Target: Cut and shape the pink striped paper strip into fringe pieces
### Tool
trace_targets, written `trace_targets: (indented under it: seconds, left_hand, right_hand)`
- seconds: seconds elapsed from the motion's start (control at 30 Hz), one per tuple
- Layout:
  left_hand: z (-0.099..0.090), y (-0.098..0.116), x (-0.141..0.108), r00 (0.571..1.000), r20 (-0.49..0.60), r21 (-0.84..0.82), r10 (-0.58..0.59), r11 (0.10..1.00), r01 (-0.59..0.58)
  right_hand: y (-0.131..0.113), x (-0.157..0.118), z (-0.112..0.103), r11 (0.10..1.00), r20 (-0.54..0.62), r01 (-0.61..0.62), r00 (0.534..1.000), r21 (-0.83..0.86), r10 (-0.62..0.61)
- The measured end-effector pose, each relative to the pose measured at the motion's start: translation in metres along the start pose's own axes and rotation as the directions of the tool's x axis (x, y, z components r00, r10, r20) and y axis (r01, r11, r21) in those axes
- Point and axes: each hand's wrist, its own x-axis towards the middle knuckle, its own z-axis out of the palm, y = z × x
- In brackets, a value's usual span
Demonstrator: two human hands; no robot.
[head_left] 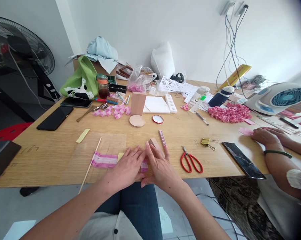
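we have the pink strip (104, 160) left of the red scissors (191, 162), partly under our left hand (129, 165), which lies flat and released. our right hand (160, 168), nearer the scissors, has fingers extended; we cannot tell whether it grips anything. a wooden block (155, 144) sits left of the scissors, a stick (87, 173) farther left.

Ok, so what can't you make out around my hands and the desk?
In the head view:
- The middle of the pink-and-white strip: covered by your left hand.
- The near end of the tan block: behind your right hand.
- Whether either hand grips the strip: hidden beneath the hands.
- The far side of the large fan: cut off by the left edge.
- Small markings on the papers: too small to read.
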Motion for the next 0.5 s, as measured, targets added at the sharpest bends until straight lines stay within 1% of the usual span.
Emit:
trace_targets:
  seconds: [0.2, 0.3, 0.4, 0.5]
  left_hand:
    - [0.004, -0.002, 0.001, 1.000, -0.009, -0.016, -0.017, 1.000, 0.017]
    - [0.004, -0.002, 0.001, 0.999, -0.008, -0.017, -0.032, 0.999, 0.032]
    - [0.005, -0.002, 0.000, 0.999, -0.009, -0.008, -0.052, 0.999, 0.052]
    - [0.005, -0.002, 0.001, 0.998, -0.008, 0.002, -0.067, 0.998, 0.067]
  right_hand:
    - [-0.002, -0.003, 0.001, 1.000, 0.015, 0.027, 1.000, 0.009, -0.028]
    - [-0.001, -0.006, -0.003, 0.999, 0.008, 0.033, 0.999, 0.040, -0.034]
    - [0.001, -0.012, -0.010, 0.998, -0.088, 0.014, 0.996, 0.063, -0.009]
    - [0.000, -0.021, -0.012, 0.996, -0.210, -0.030, 0.977, 0.087, 0.047]
